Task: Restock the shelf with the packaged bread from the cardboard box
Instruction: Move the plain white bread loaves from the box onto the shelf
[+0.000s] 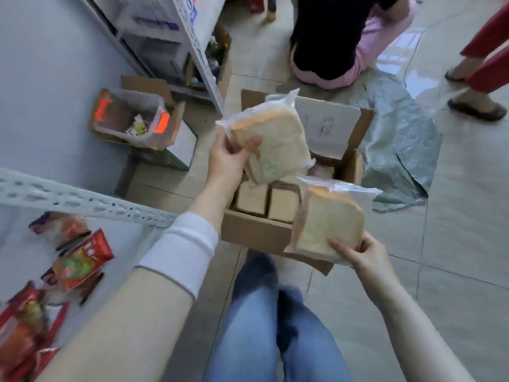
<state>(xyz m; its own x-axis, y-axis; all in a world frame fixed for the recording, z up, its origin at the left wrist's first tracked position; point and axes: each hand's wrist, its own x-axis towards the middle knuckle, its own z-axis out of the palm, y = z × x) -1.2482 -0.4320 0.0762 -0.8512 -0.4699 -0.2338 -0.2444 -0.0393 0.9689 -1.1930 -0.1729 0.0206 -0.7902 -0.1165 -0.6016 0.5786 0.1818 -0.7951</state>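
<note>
An open cardboard box (256, 232) stands on the tiled floor in front of my legs, with several packs of sliced bread (282, 206) upright inside. My left hand (228, 158) is shut on one clear-wrapped bread pack (275, 136), held above the box. My right hand (363, 255) grips a second bread pack (327, 221) over the box's near right corner. The grey metal shelf (82, 201) is at my lower left, its board holding red and orange snack bags (82, 260).
A second shelving unit (192, 51) stands at the back left, with a clear plastic bin (132, 117) on boxes beside it. A person in black and pink crouches beyond the box (344, 45). Another person's feet (476, 106) are at the right. Crumpled plastic sheeting (399, 144) lies on the floor.
</note>
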